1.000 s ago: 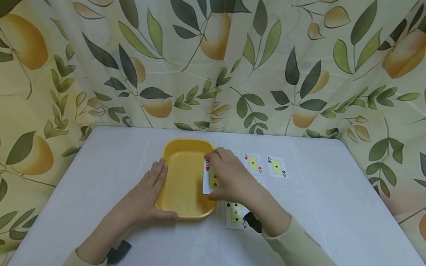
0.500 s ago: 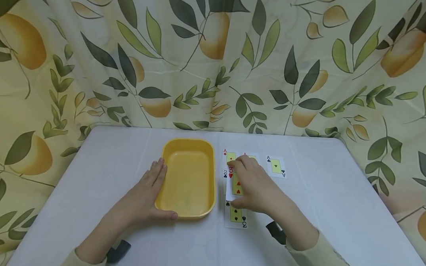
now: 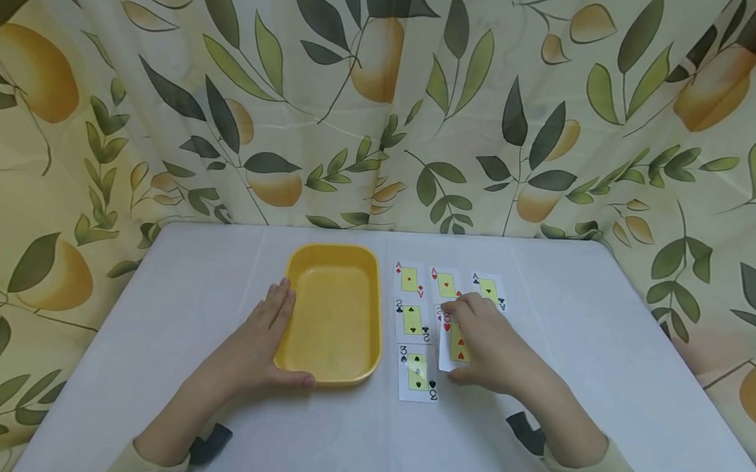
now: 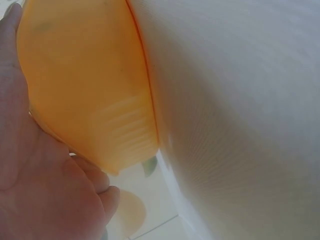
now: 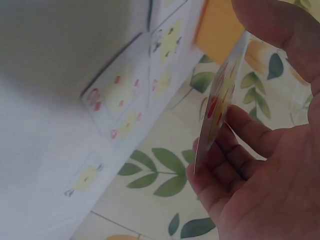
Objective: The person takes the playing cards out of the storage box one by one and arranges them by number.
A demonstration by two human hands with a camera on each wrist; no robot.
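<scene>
A red heart playing card (image 3: 458, 349) is pinched between thumb and fingers of my right hand (image 3: 490, 343). In the right wrist view the held card (image 5: 220, 102) is seen almost edge-on, tilted above the table. It partly covers a red card lying in the second row, in front of the ace of hearts (image 3: 444, 285). My left hand (image 3: 253, 343) rests along the left side of a yellow tray (image 3: 376, 334), fingers straight, thumb by its front corner. In the left wrist view the palm (image 4: 40, 185) lies against the tray's outer wall (image 4: 90, 75).
Right of the tray lie the ace of diamonds (image 3: 408, 279), ace of clubs (image 3: 488, 289), two of clubs (image 3: 412, 320) and three of spades (image 3: 418, 373). They form rows on a white-covered table (image 3: 356, 439). A lemon-print curtain (image 3: 356, 157) hangs behind.
My right hand has carried the heart card from above the tray to the right, over the second column. The two of clubs has come into view. The left hand stays at the tray.
</scene>
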